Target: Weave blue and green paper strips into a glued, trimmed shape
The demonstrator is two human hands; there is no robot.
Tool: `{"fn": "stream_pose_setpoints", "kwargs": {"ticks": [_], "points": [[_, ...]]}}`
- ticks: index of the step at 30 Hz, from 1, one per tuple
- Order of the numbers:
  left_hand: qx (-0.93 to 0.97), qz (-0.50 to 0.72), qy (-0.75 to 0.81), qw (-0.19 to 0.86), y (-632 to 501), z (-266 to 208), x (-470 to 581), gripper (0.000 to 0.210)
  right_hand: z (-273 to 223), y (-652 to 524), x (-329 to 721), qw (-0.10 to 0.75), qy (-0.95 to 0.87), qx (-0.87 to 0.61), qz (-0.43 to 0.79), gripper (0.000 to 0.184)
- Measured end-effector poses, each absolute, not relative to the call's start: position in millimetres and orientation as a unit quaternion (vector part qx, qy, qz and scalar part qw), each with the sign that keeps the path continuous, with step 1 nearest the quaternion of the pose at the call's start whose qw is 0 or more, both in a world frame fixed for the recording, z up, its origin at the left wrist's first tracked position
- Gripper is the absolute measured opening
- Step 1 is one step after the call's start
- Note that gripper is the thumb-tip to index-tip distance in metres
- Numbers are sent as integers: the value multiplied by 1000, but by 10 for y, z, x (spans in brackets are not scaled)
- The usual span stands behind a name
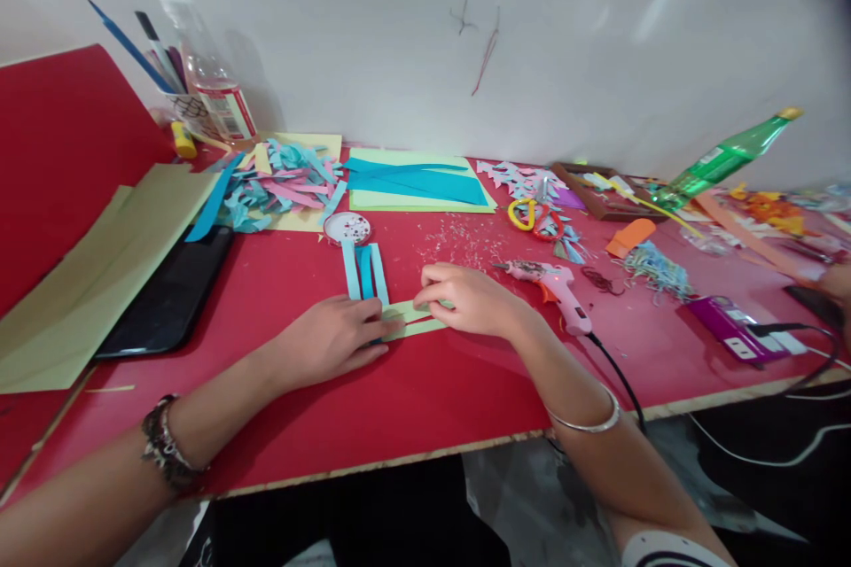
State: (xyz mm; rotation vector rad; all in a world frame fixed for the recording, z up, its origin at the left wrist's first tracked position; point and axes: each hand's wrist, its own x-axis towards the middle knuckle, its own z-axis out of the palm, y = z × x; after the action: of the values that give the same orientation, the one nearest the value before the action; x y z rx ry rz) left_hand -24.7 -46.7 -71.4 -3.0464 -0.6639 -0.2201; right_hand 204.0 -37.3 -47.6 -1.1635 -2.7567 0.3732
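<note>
Blue paper strips lie upright on the red tabletop, and light green paper strips cross them sideways at their lower end. My left hand rests flat over the crossing, fingers stretched out and pressing the strips down; it hides part of the weave. At the right end of the green strips, my right hand has its fingers bent and pinched on a green strip. Just right of that hand lies a pink glue gun with its nozzle pointing left.
Behind the strips sit a round lid, blue paper on green sheets and a pile of paper scraps. A black phone-like slab lies left. Scissors, a purple power strip and a leaning green bottle are right.
</note>
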Motion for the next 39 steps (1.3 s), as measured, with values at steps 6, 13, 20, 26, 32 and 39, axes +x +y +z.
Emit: {"fn": "stream_pose_setpoints", "kwargs": {"ticks": [6,13,20,26,32,39], "points": [[-974,-84,-209,-2,-468,-715,-255,30,-499,-362,2023,65,-920,-371,110,22],[-975,-75,-207,-7,-461,-727,-270,32,-505,-360,2027,67,-921,-371,100,25],[-975,-71,-211,-18,-456,-706,-269,32,-485,-376,2019,68,-918,-377,100,25],[-973,-81,-214,-40,-455,-713,-283,32,-480,-382,2008,65,-917,-381,102,26],[-968,-83,-231,-58,-456,-710,-286,32,-490,-388,2015,63,-918,-379,96,26],[-968,-94,-223,-62,-455,-716,-284,30,-494,-382,2013,67,-916,-381,105,25]]}}
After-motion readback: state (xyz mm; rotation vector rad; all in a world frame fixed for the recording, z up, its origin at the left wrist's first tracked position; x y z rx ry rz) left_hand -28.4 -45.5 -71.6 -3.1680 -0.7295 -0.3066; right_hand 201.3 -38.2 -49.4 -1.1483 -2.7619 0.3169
